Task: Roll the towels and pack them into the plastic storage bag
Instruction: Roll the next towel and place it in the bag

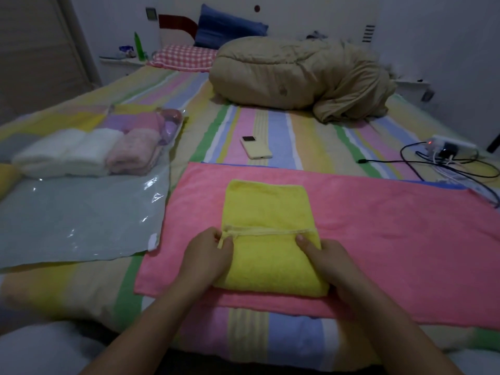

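Yellow towel: a yellow terry towel (pixel 267 255) lies in the lower centre on top of the pink one. Its near part is folded over, so a hemmed edge runs across its middle.
Pink towel: a larger pink terry towel (pixel 392 239) is spread flat from the centre to the right edge.
Left hand: the left hand (pixel 208 255) pinches the left end of the hemmed edge.
Right hand: the right hand (pixel 324 258) grips the fold's right end, thumb on top.
Storage bag: a clear plastic storage bag (pixel 75 220) lies flat at the left, with rolled white towels (pixel 67 152) and a rolled pink towel (pixel 132 151) side by side at its far end.
Bed: a pastel striped bedsheet (pixel 243 117) carries a pale yellow phone (pixel 255 148) just above the pink towel and a bunched beige quilt (pixel 297 77) at upper centre.
Right edge: a white power strip (pixel 451 146) with dark cables.
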`<state>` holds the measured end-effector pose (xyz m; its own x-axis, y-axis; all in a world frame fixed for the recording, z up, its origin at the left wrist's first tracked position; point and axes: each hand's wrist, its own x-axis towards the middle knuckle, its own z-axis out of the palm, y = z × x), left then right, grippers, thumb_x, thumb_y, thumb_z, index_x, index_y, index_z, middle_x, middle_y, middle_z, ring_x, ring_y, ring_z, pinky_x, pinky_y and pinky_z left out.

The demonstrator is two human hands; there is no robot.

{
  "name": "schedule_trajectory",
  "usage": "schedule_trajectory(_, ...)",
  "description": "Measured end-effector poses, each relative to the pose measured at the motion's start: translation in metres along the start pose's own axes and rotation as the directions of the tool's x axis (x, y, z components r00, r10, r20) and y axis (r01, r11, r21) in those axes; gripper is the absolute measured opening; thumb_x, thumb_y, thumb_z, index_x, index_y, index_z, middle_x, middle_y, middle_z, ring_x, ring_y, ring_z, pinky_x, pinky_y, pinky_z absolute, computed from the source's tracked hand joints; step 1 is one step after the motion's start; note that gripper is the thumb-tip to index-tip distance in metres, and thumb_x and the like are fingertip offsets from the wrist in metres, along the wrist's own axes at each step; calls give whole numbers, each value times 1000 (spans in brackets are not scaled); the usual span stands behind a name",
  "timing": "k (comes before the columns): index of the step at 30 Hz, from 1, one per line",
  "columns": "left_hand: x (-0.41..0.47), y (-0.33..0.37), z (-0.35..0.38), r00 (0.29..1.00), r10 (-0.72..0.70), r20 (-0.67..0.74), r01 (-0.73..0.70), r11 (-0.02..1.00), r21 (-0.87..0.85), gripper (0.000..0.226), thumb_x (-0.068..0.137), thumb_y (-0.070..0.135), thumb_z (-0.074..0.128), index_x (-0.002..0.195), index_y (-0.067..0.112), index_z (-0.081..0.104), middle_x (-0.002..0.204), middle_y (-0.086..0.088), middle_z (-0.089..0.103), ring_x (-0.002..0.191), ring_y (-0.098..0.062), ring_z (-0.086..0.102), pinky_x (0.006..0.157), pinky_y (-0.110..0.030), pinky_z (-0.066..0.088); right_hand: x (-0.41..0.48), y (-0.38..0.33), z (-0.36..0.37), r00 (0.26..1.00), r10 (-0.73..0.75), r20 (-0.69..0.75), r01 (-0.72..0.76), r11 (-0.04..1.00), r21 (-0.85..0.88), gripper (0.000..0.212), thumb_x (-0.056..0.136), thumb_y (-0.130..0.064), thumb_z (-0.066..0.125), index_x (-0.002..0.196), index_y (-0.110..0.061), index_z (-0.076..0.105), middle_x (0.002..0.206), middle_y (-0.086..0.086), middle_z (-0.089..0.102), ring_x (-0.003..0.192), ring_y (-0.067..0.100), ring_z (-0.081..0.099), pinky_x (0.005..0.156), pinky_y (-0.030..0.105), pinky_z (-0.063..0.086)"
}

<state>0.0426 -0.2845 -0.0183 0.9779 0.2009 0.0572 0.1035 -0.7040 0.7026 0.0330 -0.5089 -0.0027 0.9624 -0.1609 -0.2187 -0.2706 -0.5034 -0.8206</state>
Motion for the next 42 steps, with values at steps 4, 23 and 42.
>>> schedule_trajectory(4, -19, 11, -14, 951, 243, -191, -216, 965, 148, 34, 89, 33, 57, 119, 18, 50, 103, -2, 63, 96, -27, 63, 73, -35, 47, 4, 3, 0, 999, 27, -29, -27, 999, -21, 46, 93, -41, 55, 100, 1, 70, 107, 22, 68, 98, 31, 63, 71, 31, 42)
schedule_trajectory(23, 57, 31, -49, 722, 509, 469, -462, 859, -220, 43, 67, 61, 67, 98, 31, 68, 95, 15, 70, 88, 4, 62, 78, -19, 48, 5, 10, -38, 644, -723, 250, 748, 525, -406, 72, 63, -48, 67, 130, -39, 43, 127, -13, 58, 126, -1, 45, 109, 19, 28)
schedule_trajectory(42, 138, 40, -4, 966, -132, 221, 107, 987, 121, 63, 75, 65, 64, 99, 6, 61, 90, -3, 61, 77, -20, 59, 64, -31, 46, 105, -43, -17, 983, 123, -135, -145, 975, -168, 66, 80, -59, 63, 119, -7, 55, 114, 9, 64, 98, 25, 61, 81, 35, 51)
